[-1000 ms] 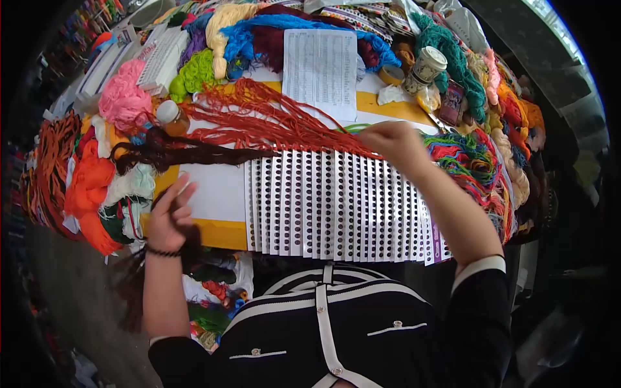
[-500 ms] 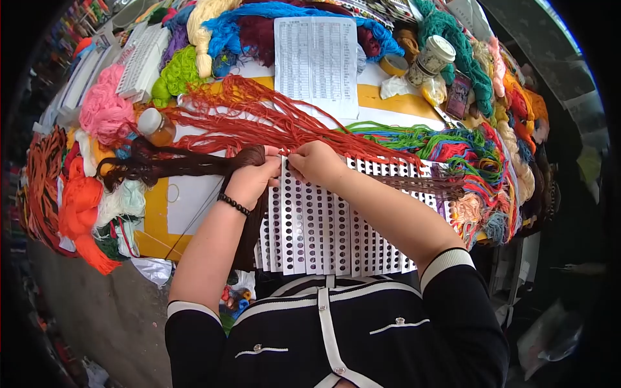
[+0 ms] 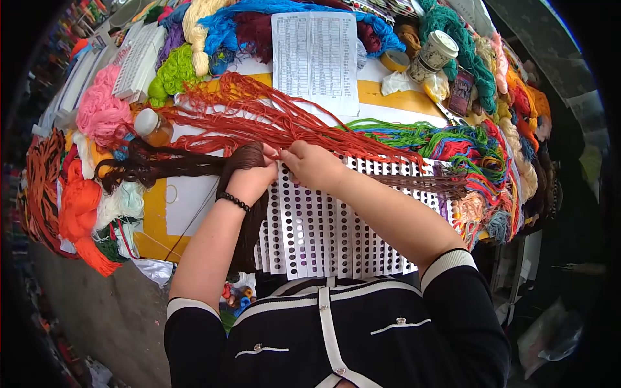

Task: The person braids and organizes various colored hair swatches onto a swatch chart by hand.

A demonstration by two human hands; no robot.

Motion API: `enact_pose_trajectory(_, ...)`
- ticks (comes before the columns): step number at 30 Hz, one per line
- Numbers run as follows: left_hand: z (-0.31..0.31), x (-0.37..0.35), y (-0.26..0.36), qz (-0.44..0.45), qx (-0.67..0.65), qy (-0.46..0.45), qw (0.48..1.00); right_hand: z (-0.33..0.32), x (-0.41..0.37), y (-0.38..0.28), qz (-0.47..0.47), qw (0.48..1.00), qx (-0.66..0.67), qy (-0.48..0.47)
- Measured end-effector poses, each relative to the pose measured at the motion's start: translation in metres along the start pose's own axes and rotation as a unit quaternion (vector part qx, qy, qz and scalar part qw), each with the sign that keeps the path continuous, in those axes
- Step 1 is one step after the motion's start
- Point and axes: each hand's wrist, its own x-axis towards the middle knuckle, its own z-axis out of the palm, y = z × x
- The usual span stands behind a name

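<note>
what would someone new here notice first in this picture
Probably the long red-orange threads fanned across the middle of the view, just beyond the hands. Next might come the dark brown thread draped over the left hand, close to the right hand at the far edge of the white cards with rows of dark holes. Bright blue yarn also stands out at the back, around the printed sheet.

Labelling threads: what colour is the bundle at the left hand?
The bundle is dark brown; best seen in head view.
</note>
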Motion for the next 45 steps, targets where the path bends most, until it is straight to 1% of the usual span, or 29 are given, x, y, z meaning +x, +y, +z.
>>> enact_pose_trajectory(1, -0.003, -0.002, -0.001, -0.001, 0.000, 0.001, 1.000, -0.003, -0.002, 0.001, 0.034, 0.994, 0.101, -0.017)
enact_pose_trajectory(2, -0.008, -0.005, 0.001, 0.023, 0.078, 0.043, 0.996, -0.015, -0.007, -0.007, 0.095, 0.979, 0.163, -0.070)
enact_pose_trajectory(3, -0.011, -0.006, 0.001, 0.047, 0.155, 0.085, 0.983, -0.015, -0.007, -0.006, 0.095, 0.979, 0.164, -0.070)
enact_pose_trajectory(4, -0.013, -0.006, 0.000, 0.049, 0.172, 0.084, 0.980, -0.013, -0.007, -0.003, 0.097, 0.975, 0.189, -0.070)
enact_pose_trajectory(8, -0.014, -0.014, 0.013, 0.056, 0.161, 0.058, 0.984, -0.005, -0.006, 0.003, 0.075, 0.979, 0.182, -0.054)
enact_pose_trajectory(10, -0.017, -0.011, 0.010, 0.030, -0.055, 0.023, 0.998, -0.003, -0.003, 0.008, 0.068, 0.983, 0.163, -0.052)
enact_pose_trajectory(11, -0.018, -0.014, 0.012, -0.011, -0.272, -0.016, 0.962, -0.002, -0.002, 0.011, 0.062, 0.986, 0.145, -0.048)
enact_pose_trajectory(13, -0.013, -0.026, 0.033, -0.059, -0.431, -0.021, 0.900, 0.002, 0.002, 0.015, 0.065, 0.986, 0.150, -0.043)
enact_pose_trajectory(15, -0.011, -0.022, 0.025, -0.038, -0.423, -0.049, 0.904, -0.001, -0.001, 0.011, 0.069, 0.985, 0.153, -0.038)
enact_pose_trajectory(17, -0.008, -0.020, 0.024, -0.016, -0.416, -0.077, 0.906, -0.007, -0.006, 0.005, 0.100, 0.936, 0.332, -0.059)
enact_pose_trajectory(20, 0.001, -0.026, 0.037, -0.033, -0.192, -0.051, 0.979, -0.022, -0.004, 0.011, 0.148, 0.853, 0.491, -0.101)
enact_pose_trajectory(21, 0.008, -0.024, 0.029, 0.001, -0.201, -0.056, 0.978, -0.023, -0.002, 0.012, 0.150, 0.852, 0.491, -0.101)
enact_pose_trajectory(23, 0.017, -0.018, 0.013, 0.100, -0.130, -0.086, 0.983, -0.025, -0.001, 0.012, 0.155, 0.833, 0.521, -0.103)
enact_pose_trajectory(24, 0.016, -0.016, 0.009, 0.100, -0.130, -0.087, 0.983, -0.026, -0.003, 0.007, 0.165, 0.841, 0.509, -0.088)
enact_pose_trajectory(25, 0.010, -0.012, 0.007, 0.153, -0.022, -0.048, 0.987, -0.024, -0.002, 0.005, 0.166, 0.840, 0.509, -0.088)
enact_pose_trajectory(26, 0.004, -0.011, 0.004, 0.203, 0.086, -0.009, 0.975, -0.022, -0.001, 0.004, 0.164, 0.863, 0.467, -0.102)
enact_pose_trajectory(27, -0.004, -0.012, 0.005, 0.059, -0.060, -0.009, 0.996, -0.019, 0.001, 0.002, 0.161, 0.883, 0.425, -0.116)
enact_pose_trajectory(29, -0.031, -0.008, -0.001, -0.074, -0.202, 0.041, 0.976, -0.008, 0.011, 0.011, 0.168, 0.898, 0.391, -0.109)
enact_pose_trajectory(31, -0.064, -0.009, -0.001, -0.110, -0.251, 0.069, 0.959, -0.008, 0.012, 0.009, 0.174, 0.933, 0.298, -0.102)
enact_pose_trajectory(32, -0.078, -0.011, 0.000, -0.114, -0.280, 0.074, 0.950, -0.010, 0.009, 0.004, 0.165, 0.967, 0.176, -0.081)
enact_pose_trajectory(33, -0.093, -0.014, 0.002, -0.119, -0.309, 0.079, 0.940, -0.009, 0.009, 0.004, 0.166, 0.966, 0.178, -0.081)
enact_pose_trajectory(35, -0.126, -0.019, 0.008, -0.112, -0.356, 0.087, 0.923, -0.006, 0.011, 0.004, 0.216, 0.909, 0.341, -0.104)
enact_pose_trajectory(36, -0.144, -0.022, 0.011, -0.109, -0.377, 0.103, 0.914, -0.009, 0.009, 0.001, 0.216, 0.908, 0.343, -0.105)
enact_pose_trajectory(37, -0.164, -0.026, 0.013, -0.106, -0.397, 0.119, 0.904, -0.015, 0.006, -0.004, 0.212, 0.928, 0.284, -0.116)
enact_pose_trajectory(38, -0.185, -0.031, 0.014, -0.065, -0.427, 0.118, 0.894, -0.018, 0.005, -0.006, 0.208, 0.944, 0.224, -0.126)
enact_pose_trajectory(39, -0.204, -0.037, 0.015, -0.022, -0.455, 0.118, 0.882, -0.016, 0.006, -0.004, 0.208, 0.944, 0.224, -0.126)
enact_pose_trajectory(42, -0.228, -0.043, 0.033, 0.090, -0.494, 0.252, 0.827, -0.004, 0.010, 0.008, 0.177, 0.953, 0.218, -0.114)
enact_pose_trajectory(43, -0.222, -0.045, 0.032, 0.093, -0.493, 0.251, 0.828, -0.001, 0.011, 0.011, 0.161, 0.960, 0.205, -0.103)
enact_pose_trajectory(45, -0.188, -0.056, 0.045, -0.074, -0.450, 0.300, 0.838, -0.001, 0.006, 0.006, 0.138, 0.968, 0.189, -0.090)
